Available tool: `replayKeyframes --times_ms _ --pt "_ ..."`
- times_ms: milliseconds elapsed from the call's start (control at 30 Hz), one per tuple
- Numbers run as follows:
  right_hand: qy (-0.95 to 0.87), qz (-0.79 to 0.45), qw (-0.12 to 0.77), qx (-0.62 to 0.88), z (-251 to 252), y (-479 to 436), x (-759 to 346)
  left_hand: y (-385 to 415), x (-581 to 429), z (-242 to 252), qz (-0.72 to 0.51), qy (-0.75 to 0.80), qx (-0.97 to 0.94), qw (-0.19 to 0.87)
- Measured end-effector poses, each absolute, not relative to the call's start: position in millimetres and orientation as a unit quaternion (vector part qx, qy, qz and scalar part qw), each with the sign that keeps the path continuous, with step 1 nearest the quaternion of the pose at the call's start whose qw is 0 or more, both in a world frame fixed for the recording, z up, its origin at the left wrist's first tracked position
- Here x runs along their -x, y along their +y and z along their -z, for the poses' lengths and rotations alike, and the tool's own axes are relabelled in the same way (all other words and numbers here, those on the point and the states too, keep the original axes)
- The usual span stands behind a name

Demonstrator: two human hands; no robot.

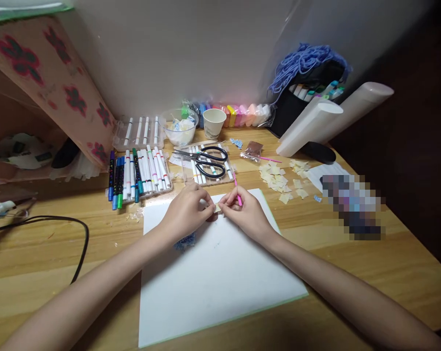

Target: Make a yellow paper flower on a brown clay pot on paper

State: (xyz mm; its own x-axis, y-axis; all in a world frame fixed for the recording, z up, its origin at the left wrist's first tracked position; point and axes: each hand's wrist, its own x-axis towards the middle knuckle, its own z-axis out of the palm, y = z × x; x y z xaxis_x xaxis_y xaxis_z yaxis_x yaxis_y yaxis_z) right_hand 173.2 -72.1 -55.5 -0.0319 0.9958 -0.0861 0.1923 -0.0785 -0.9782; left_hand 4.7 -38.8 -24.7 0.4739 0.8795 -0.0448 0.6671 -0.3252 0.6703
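Note:
Over the large white sheet (220,278), both hands meet near its far edge. My left hand (191,209) is closed, its thumb and fingertips pinching one side of a small pale yellow paper piece (217,208). My right hand (247,212) is closed too; its fingertips touch the other side of that piece. A thin pink stick (236,183) slants up out of the right hand's fingers. Partly covered by the left hand, a blue frilly clump (185,241) lies on the sheet. Faint small blue marks show on the sheet below the hands.
Black-handled scissors (211,161) rest on a pen case beyond the hands. Markers (143,170) fill a tray at left. Yellow paper pieces (275,178) lie to the right. Behind stand a clear bowl (180,136) and a paper cup (214,124). A black cable (85,243) curves at left.

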Motion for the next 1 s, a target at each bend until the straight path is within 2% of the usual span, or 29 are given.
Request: replayKeyframes --times_ms 167,333,467,700,1000 --pt "-0.607 -0.401 0.401 0.557 56.2 -71.5 -178.0 -36.2 -7.0 23.7 -0.149 0.488 -0.799 0.32" --pt "-0.574 -0.412 0.496 0.505 57.1 -76.8 -187.2 -34.6 -6.9 26.4 -0.146 0.499 -0.789 0.328" --pt "-0.592 -0.352 0.539 0.485 58.9 -82.7 -194.0 -33.7 -6.3 28.3 -0.142 0.496 -0.789 0.334" --pt "-0.641 -0.358 0.477 0.484 62.2 -82.4 -197.2 -31.5 -5.4 31.7 -0.143 0.501 -0.786 0.333" --pt "-0.647 -0.392 0.442 0.482 60.2 -78.5 -195.7 -31.9 -5.9 30.1 -0.139 0.502 -0.786 0.333"
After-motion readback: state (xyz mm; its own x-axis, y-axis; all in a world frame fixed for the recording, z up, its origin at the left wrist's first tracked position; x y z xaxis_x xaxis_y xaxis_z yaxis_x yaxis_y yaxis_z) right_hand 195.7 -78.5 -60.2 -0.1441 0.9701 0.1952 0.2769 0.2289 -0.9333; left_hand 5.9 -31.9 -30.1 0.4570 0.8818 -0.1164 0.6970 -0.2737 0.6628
